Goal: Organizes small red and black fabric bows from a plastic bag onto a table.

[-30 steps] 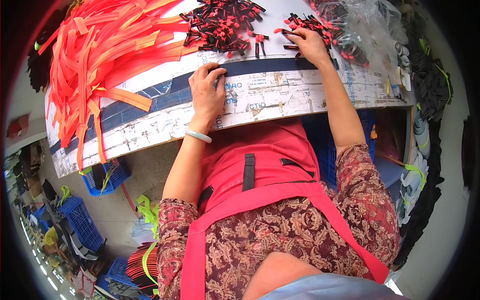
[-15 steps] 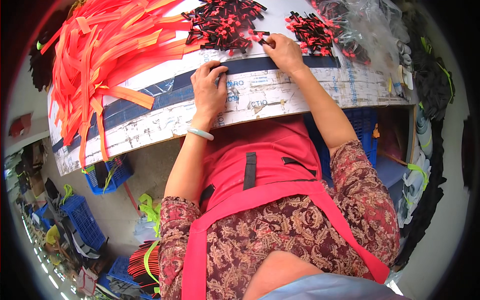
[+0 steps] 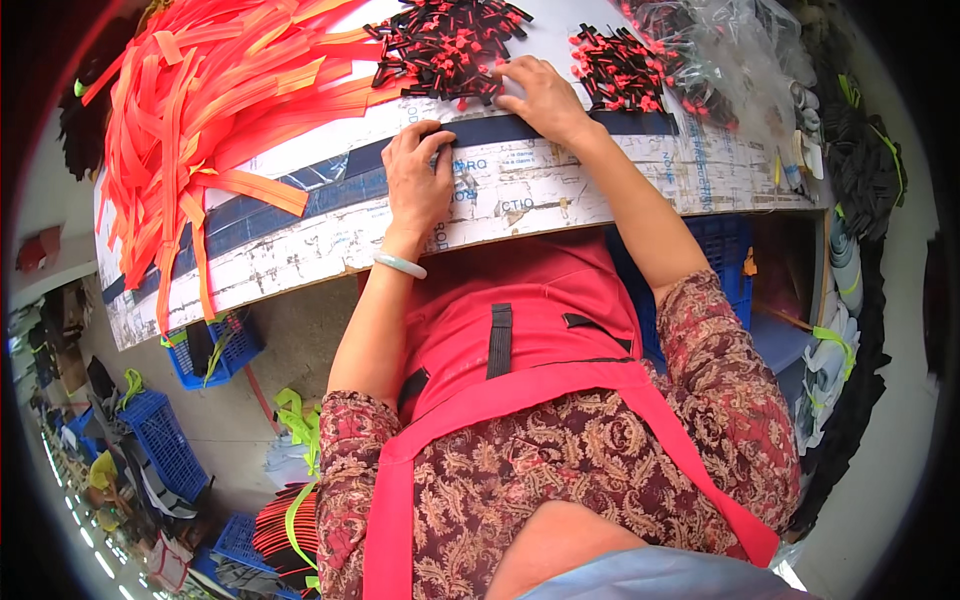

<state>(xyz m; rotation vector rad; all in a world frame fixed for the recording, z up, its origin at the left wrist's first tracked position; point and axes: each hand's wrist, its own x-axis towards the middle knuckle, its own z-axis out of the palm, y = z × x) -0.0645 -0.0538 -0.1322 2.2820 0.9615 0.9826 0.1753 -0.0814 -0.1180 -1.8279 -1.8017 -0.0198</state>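
My left hand point(image 3: 420, 178) rests on the dark blue tape strip point(image 3: 365, 160) along the table's near edge. Its fingers are curled in, and whatever they may hold is hidden. At the right rim of a heap of small black-and-red pieces point(image 3: 435, 50), which look like zipper pulls, my right hand point(image 3: 548, 103) reaches in with fingertips touching the edge. Its thumb and forefinger are apart, with nothing visible between them. A second, smaller heap of the same pieces point(image 3: 622, 68) lies just right of that hand. Bright orange zipper-like strips point(image 3: 230, 90) are piled left of both hands.
The white printed board point(image 3: 540, 205) covers the worktable, its surface scuffed. Clear plastic bags point(image 3: 745, 60) lie at the far right with more pieces by them. Blue crates point(image 3: 165, 440) stand low on the left, and another blue crate point(image 3: 735, 265) sits under the table.
My right hand has moved left to the larger heap, and its thumb and forefinger have parted. The few loose pieces beside it are now at that heap's edge. My left hand stays put.
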